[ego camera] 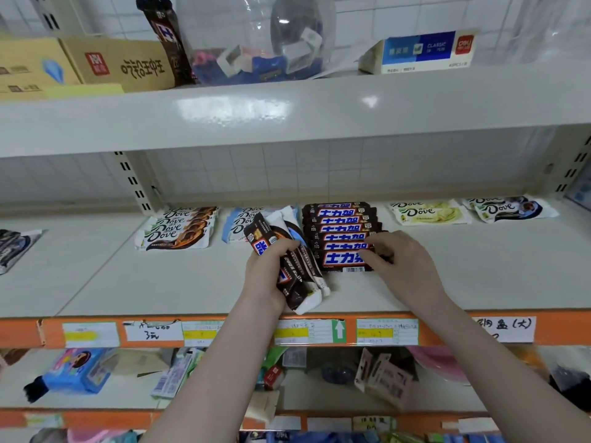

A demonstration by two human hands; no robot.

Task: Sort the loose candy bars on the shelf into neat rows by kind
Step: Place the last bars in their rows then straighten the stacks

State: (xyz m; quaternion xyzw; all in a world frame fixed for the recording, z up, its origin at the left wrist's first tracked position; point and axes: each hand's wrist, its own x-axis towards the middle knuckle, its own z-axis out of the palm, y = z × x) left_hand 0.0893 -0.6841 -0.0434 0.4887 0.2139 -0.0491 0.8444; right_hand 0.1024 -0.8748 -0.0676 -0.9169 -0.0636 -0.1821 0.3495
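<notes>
Midway along the shelf (128, 282): left hand (268, 276) clenched round a bundle of candy bars (297, 276), right hand (403, 260) fingers spread flat on the front Snickers row (342, 235).

Single view only, from head-worn wide-angle camera. Aimed forward and slightly down at middle shelf (160, 282), seen from close range. Both forearms enter from bottom edge, reaching away from lens. Upper shelf (287, 110) seen from just below its front lip, goods on top viewed at shallow angle. Lower shelf (319, 394) glimpsed under orange price rail (243, 330). Tiled wall (287, 174) faced squarely behind. Straight lines bowed toward frame edges. No second view for overlap.
</notes>
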